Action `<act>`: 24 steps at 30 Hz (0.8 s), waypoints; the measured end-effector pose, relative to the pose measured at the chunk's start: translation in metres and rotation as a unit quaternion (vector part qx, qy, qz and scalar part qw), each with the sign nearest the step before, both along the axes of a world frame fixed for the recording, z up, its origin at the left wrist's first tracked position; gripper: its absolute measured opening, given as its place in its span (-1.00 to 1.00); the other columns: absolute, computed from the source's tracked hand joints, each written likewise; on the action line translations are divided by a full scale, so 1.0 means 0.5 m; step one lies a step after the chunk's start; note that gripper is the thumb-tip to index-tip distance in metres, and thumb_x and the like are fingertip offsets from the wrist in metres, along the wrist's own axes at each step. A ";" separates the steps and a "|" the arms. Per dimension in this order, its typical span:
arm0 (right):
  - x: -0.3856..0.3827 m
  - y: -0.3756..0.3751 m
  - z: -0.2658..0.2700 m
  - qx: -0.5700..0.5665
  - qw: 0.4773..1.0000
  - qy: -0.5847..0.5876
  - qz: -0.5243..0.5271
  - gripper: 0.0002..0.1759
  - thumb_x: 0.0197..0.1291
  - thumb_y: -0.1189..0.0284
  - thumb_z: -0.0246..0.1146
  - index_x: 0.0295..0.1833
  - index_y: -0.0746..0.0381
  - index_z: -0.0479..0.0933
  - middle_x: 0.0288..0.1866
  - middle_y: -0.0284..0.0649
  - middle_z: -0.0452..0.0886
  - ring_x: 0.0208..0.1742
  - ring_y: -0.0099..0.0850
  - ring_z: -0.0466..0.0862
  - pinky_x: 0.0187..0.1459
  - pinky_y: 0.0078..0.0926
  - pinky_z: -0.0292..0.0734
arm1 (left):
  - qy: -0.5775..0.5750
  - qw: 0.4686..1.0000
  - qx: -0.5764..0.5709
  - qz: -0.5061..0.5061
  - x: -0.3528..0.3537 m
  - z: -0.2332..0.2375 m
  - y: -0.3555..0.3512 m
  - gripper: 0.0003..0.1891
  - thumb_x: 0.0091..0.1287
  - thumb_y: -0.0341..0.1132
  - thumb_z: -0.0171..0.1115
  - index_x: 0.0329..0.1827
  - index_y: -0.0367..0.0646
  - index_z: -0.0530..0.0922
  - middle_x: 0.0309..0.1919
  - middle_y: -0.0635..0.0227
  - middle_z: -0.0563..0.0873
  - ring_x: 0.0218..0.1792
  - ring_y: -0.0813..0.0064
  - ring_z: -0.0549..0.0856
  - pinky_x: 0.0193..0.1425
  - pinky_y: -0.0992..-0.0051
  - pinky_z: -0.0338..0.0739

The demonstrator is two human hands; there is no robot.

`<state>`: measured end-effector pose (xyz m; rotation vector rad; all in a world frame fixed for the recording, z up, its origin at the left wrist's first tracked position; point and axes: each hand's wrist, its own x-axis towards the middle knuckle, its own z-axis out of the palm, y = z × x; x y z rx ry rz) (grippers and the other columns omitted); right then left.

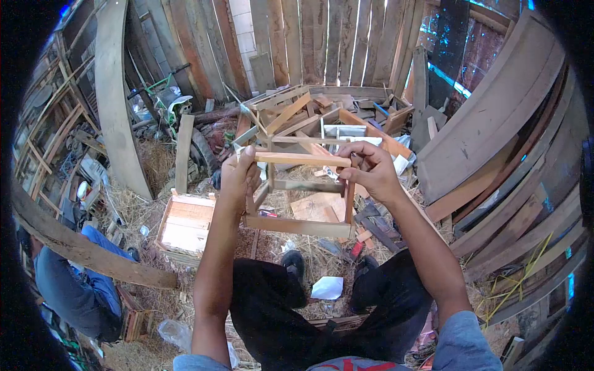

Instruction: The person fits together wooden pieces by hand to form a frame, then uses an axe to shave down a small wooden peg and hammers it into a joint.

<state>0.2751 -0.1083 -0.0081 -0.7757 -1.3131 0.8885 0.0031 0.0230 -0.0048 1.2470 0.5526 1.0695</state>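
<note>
Between my hands is a small open wooden frame (pixel 297 226), box-shaped with upright legs and crossing rails, like a stool frame. A lighter wooden strip (pixel 301 159) runs across its top on the side nearer to me. My left hand (pixel 238 176) is closed at the strip's left end, the thumb lying along the top and the fingers curled below. At the right end, my right hand (pixel 373 170) pinches the corner where the strip overlaps the frame's upright leg (pixel 349 201).
Scrap boards (pixel 291 120) are heaped ahead. On the left stands a wooden box (pixel 185 222), near a seated person's jeans-clad leg (pixel 80 278). Long planks (pixel 495 111) lean at the right. White paper (pixel 327 288) lies between my shoes on the straw-covered ground.
</note>
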 end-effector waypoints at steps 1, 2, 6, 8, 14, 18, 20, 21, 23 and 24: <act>0.002 0.001 -0.002 -0.001 1.000 -0.008 -0.003 -0.59 0.18 0.49 0.51 0.11 0.33 0.58 0.08 -0.22 0.64 0.10 -0.48 0.66 0.15 -0.47 0.59 | -0.007 1.000 -0.023 -0.013 0.003 -0.003 0.001 -0.57 0.56 0.01 0.14 -0.06 -0.26 0.65 -0.73 0.69 0.28 -0.77 0.80 0.21 -0.69 0.66 0.05; 0.009 -0.003 -0.001 -0.008 1.000 -0.010 0.014 -0.60 0.21 0.47 0.48 0.13 0.34 0.58 0.07 -0.22 0.64 0.08 -0.47 0.67 0.16 -0.47 0.58 | -0.013 0.999 -0.045 -0.025 0.005 -0.006 0.002 -0.56 0.56 0.03 0.12 -0.08 -0.25 0.65 -0.73 0.69 0.26 -0.78 0.79 0.21 -0.70 0.66 0.05; 0.005 -0.029 0.043 -0.024 0.998 -0.010 0.049 -0.63 0.35 0.37 0.37 0.17 0.36 0.60 0.07 -0.24 0.66 0.04 -0.41 0.71 0.18 -0.44 0.56 | -0.029 0.993 -0.100 -0.050 0.007 -0.033 0.014 -0.55 0.57 0.10 0.08 -0.13 -0.16 0.60 -0.76 0.66 0.22 -0.82 0.76 0.21 -0.73 0.63 0.06; 0.007 -0.026 0.036 -0.005 0.998 -0.053 0.029 -0.65 0.39 0.33 0.33 0.15 0.34 0.64 0.12 -0.22 0.67 0.07 -0.37 0.71 0.22 -0.41 0.54 | -0.041 0.989 -0.120 -0.075 0.005 -0.045 0.017 -0.55 0.56 0.12 0.07 -0.12 -0.14 0.58 -0.76 0.65 0.23 -0.83 0.75 0.20 -0.73 0.63 0.06; -0.040 -0.025 0.028 -0.006 0.999 -0.005 0.054 -0.65 0.37 0.33 0.35 0.16 0.29 0.68 0.09 -0.19 0.74 0.13 -0.43 0.69 0.30 -0.42 0.50 | -0.049 0.982 -0.142 -0.112 0.004 -0.081 0.019 -0.48 0.58 0.18 -0.02 -0.09 -0.16 0.58 -0.75 0.65 0.25 -0.82 0.75 0.20 -0.69 0.64 0.11; -0.057 -0.027 0.034 -0.063 0.998 -0.029 0.006 -0.67 0.36 0.36 0.37 0.12 0.34 0.68 0.05 -0.16 0.76 0.07 -0.47 0.70 0.23 -0.45 0.57 | -0.022 0.985 -0.118 -0.121 0.021 -0.117 0.041 -0.44 0.61 0.16 -0.09 0.00 -0.22 0.61 -0.62 0.55 0.40 -0.65 0.71 0.36 -0.54 0.61 0.28; -0.057 -0.020 0.024 -0.085 0.996 -0.026 -0.029 -0.67 0.36 0.37 0.38 0.10 0.37 0.69 0.02 -0.17 0.76 0.02 -0.49 0.71 0.18 -0.47 0.59 | 0.131 0.990 0.006 -0.045 0.037 -0.134 0.072 -0.36 0.62 0.21 -0.17 0.19 -0.25 0.57 -0.17 0.26 0.65 -0.13 0.44 0.63 -0.01 0.39 0.53; -0.050 -0.004 0.003 -0.093 0.994 -0.017 -0.051 -0.68 0.36 0.37 0.38 0.09 0.37 0.69 0.00 -0.19 0.77 -0.01 -0.51 0.71 0.15 -0.49 0.60 | 0.180 0.982 0.060 0.017 0.042 -0.139 0.089 -0.38 0.63 0.18 -0.16 0.22 -0.27 0.54 -0.09 0.21 0.65 -0.05 0.40 0.62 0.08 0.36 0.50; -0.041 0.019 -0.031 -0.110 0.990 0.004 -0.090 -0.69 0.36 0.37 0.38 0.08 0.37 0.70 -0.04 -0.23 0.77 -0.04 -0.55 0.71 0.10 -0.53 0.60 | 0.272 0.938 0.167 0.139 0.054 -0.153 0.115 -0.40 0.64 0.11 -0.15 0.29 -0.31 0.48 0.06 0.13 0.64 0.10 0.33 0.61 0.27 0.30 0.45; -0.041 0.029 -0.043 -0.118 0.987 0.018 -0.106 -0.69 0.37 0.37 0.38 0.08 0.36 0.70 -0.06 -0.25 0.77 -0.06 -0.56 0.70 0.08 -0.55 0.59 | 0.224 0.926 0.216 0.213 0.071 -0.175 0.118 -0.53 0.57 -0.09 0.08 0.29 -0.34 0.47 0.00 0.11 0.71 0.00 0.25 0.70 0.18 0.33 0.55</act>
